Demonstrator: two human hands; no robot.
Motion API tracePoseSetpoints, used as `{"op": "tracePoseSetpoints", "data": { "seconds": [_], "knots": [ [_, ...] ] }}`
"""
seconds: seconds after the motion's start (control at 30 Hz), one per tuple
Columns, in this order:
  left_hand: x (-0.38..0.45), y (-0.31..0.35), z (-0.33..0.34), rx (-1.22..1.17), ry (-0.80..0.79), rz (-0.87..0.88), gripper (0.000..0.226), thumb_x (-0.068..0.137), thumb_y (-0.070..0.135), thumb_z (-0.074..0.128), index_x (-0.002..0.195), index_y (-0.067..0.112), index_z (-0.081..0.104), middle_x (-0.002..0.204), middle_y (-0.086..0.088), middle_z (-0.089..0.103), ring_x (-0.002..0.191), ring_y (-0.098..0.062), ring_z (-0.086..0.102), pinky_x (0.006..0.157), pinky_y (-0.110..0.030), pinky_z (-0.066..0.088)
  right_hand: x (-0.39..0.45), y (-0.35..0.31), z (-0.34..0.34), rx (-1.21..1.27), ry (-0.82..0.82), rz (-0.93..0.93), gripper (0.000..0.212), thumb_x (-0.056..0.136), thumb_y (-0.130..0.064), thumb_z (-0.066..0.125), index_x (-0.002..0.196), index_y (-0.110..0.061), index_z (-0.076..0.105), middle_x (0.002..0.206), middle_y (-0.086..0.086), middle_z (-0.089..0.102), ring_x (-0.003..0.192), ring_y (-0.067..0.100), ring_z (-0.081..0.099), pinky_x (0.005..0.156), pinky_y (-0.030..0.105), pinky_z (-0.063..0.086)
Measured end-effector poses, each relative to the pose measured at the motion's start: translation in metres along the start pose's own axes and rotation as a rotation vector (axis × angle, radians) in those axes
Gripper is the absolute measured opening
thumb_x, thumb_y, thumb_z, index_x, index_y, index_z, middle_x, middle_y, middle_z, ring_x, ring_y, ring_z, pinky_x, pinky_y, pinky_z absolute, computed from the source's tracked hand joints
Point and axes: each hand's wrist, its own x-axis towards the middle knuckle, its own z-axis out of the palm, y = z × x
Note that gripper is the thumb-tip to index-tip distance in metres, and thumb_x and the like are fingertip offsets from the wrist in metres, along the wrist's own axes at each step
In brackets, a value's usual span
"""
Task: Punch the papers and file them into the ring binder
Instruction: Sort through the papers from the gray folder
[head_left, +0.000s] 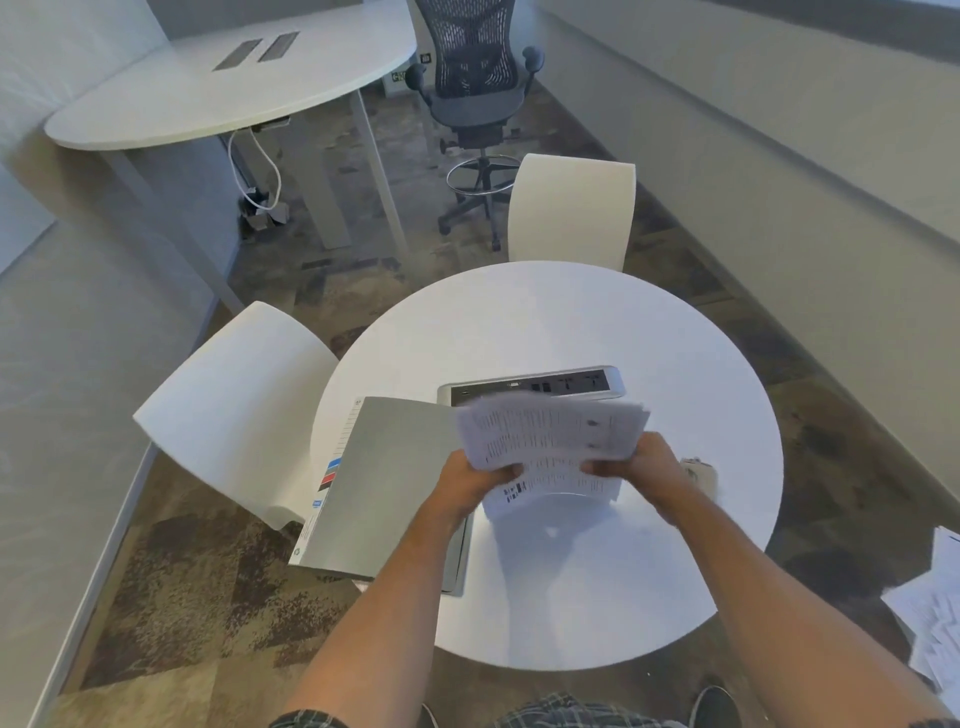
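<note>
Both of my hands hold a blurred stack of printed papers (550, 441) above the round white table (571, 322). My left hand (475, 478) grips the stack's left lower edge and my right hand (636, 462) grips its right lower edge. The sheets fan upward and curve below my fingers. A grey ring binder (384, 483) lies on the table's left side with coloured index tabs along its left edge; its near end juts past the table's rim. A small pale object (701, 470), perhaps the punch, sits right of my right hand, partly hidden.
A silver power and socket panel (530, 387) is set in the table just behind the papers. Two white chairs (239, 410) (571, 208) stand left and behind. Loose papers (930, 608) lie on the floor at right. An office chair (475, 88) and a desk (218, 88) are farther back.
</note>
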Motion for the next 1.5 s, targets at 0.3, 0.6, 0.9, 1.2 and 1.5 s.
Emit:
{"op": "tracePoseSetpoints", "data": {
  "seconds": [0.3,0.6,0.9,1.2,1.5],
  "knots": [
    [0.001,-0.042,-0.012,0.229,0.032,-0.048,0.029,0.072,0.023,0.077,0.079,-0.004,0.073,0.079,-0.015,0.069,0.076,-0.019,0.059,0.069,-0.039,0.046,-0.009,0.033,0.001,-0.146,0.004,0.042,0.006,0.086,-0.007,0.077,0.09,-0.008,0.082,0.084,-0.006,0.08,0.076,0.014,0.073,0.063,0.017,0.052],
    [0.002,-0.013,0.009,-0.066,0.032,-0.106,0.028,0.079,0.018,0.085,0.105,0.018,0.076,0.103,-0.001,0.079,0.094,-0.012,0.075,0.076,-0.02,0.054,-0.011,0.024,0.01,0.161,-0.003,0.108,0.051,0.069,-0.027,0.088,0.112,-0.003,0.073,0.105,0.015,0.078,0.096,0.035,0.076,0.087,0.055,0.06],
    [0.0,-0.02,0.015,-0.209,0.087,-0.192,0.037,0.081,0.005,0.081,0.117,0.006,0.071,0.109,-0.008,0.076,0.098,-0.021,0.074,0.085,-0.034,0.059,-0.014,0.033,0.014,0.223,-0.105,0.189,0.047,0.08,-0.022,0.08,0.123,-0.007,0.068,0.113,0.017,0.076,0.103,0.039,0.074,0.09,0.057,0.058],
    [0.0,-0.057,0.006,-0.027,0.142,-0.305,0.021,0.088,-0.001,0.073,0.109,-0.005,0.071,0.095,-0.014,0.077,0.073,-0.021,0.074,0.066,-0.032,0.062,-0.021,0.055,0.012,-0.004,0.132,0.231,0.018,0.087,-0.018,0.079,0.104,-0.013,0.075,0.093,0.004,0.081,0.081,0.024,0.079,0.072,0.04,0.063],
    [-0.005,-0.078,0.011,0.143,0.14,-0.351,0.02,0.09,-0.009,0.06,0.101,0.006,0.069,0.088,-0.01,0.075,0.083,-0.025,0.073,0.08,-0.04,0.063,-0.021,0.093,0.016,-0.355,0.166,0.429,0.027,0.092,-0.012,0.064,0.119,-0.013,0.062,0.114,0.008,0.073,0.092,0.021,0.07,0.077,0.037,0.059]
  ]
}}
